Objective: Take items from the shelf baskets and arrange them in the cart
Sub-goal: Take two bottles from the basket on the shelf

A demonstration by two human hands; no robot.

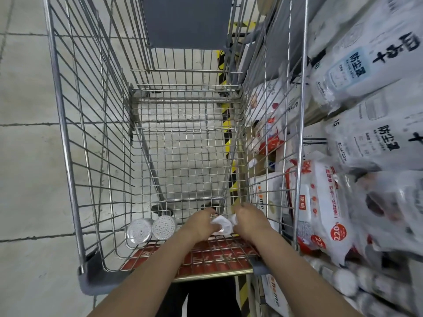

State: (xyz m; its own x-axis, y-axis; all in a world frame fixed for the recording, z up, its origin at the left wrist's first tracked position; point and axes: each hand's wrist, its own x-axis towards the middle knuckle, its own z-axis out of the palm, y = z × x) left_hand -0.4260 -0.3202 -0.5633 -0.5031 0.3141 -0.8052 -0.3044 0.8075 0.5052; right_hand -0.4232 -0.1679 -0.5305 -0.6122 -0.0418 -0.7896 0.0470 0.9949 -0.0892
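Head view: the left hand [201, 225] and right hand [249, 221] together grip a small white item [223, 224] low inside the cart [66, 143], right of two round tins [151, 228]. Released carelessly, it could likely slip through the wire mesh.

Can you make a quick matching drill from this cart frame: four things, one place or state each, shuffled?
Things:
1. two round containers
2. white item
3. red-printed white pack
4. grey panel

Places/states:
A. far end of the cart
B. outside the cart's right wall, on the shelf
C. held between left hand and right hand
D. lying side by side in the cart's near-left corner

Pairs: 1-D, 2-C, 3-B, 4-A
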